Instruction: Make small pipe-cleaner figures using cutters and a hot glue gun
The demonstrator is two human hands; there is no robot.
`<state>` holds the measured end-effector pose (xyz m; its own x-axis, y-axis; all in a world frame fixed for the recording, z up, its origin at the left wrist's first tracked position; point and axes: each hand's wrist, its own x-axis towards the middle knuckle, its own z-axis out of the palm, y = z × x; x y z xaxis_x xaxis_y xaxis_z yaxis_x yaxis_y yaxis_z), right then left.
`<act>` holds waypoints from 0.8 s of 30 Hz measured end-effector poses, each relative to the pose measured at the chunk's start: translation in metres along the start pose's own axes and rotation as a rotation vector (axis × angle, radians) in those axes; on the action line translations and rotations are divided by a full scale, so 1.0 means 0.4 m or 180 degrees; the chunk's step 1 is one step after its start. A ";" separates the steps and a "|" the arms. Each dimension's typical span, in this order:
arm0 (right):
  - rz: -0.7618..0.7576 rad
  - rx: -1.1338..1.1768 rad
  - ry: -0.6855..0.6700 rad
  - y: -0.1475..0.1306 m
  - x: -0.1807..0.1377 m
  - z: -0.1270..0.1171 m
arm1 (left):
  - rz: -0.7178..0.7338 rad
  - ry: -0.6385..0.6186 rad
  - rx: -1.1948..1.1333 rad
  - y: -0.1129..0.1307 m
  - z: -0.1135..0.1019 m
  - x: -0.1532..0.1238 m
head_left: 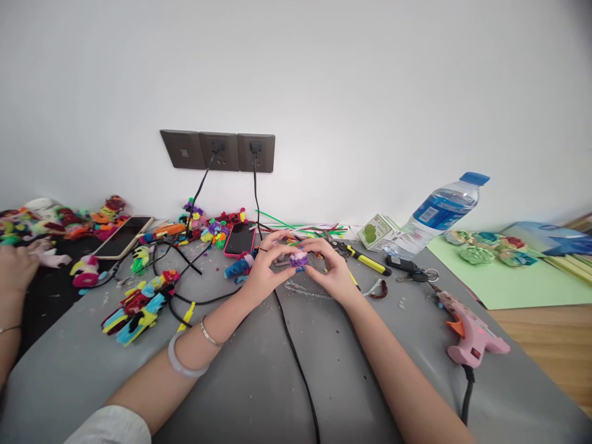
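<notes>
Between my two hands is a small purple and pink fuzzy piece [299, 259], which looks like bent pipe cleaner. My left hand [268, 264] pinches it from the left, and my right hand [329, 266] grips it from the right. Fingers cover part of its shape. Just below the hands a silvery tinsel stem [314, 294] lies on the grey table [250, 382]. Yellow-and-black pliers [367, 259] rest right of my right hand. A blue fuzzy piece [238, 267] lies beside my left hand.
Black cables [296, 351] cross the table. A pink glue gun [474, 333] lies at right, near keys [419, 271], a tilted water bottle [444, 209] and a juice carton [379, 232]. Colourful pipe-cleaner figures [139, 305] and phones [124, 237] sit at left, where another person's hand [16, 271] shows.
</notes>
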<state>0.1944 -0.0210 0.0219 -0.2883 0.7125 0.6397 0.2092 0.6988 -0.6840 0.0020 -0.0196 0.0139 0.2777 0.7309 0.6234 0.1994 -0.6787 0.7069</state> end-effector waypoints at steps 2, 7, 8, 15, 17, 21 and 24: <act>0.0028 -0.0030 0.0008 -0.001 0.000 0.002 | 0.0015 0.0030 -0.0003 0.001 -0.001 0.000; 0.0129 -0.0131 0.0057 -0.008 -0.002 0.000 | 0.0026 0.0132 0.0075 0.007 -0.004 0.004; 0.0107 -0.0149 0.0056 -0.009 -0.002 -0.001 | 0.0013 0.0144 0.0070 0.007 -0.004 0.004; 0.0021 -0.0505 0.0224 -0.013 -0.003 -0.005 | -0.0455 0.0102 -0.0544 -0.009 0.007 0.000; -0.0006 -0.0610 0.0283 -0.013 -0.004 -0.006 | -0.0631 0.0149 -0.0814 -0.014 0.011 0.000; -0.0120 -0.0692 0.0326 -0.017 -0.005 -0.010 | -0.0934 0.0247 -0.1195 -0.026 0.014 0.000; -0.0215 -0.0740 0.0224 -0.020 -0.006 -0.010 | -0.1106 0.0258 -0.1340 -0.034 0.014 -0.001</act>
<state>0.1972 -0.0281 0.0272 -0.2448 0.6607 0.7097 0.4034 0.7350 -0.5451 0.0047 -0.0109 0.0020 0.1861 0.9213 0.3415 -0.1314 -0.3212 0.9379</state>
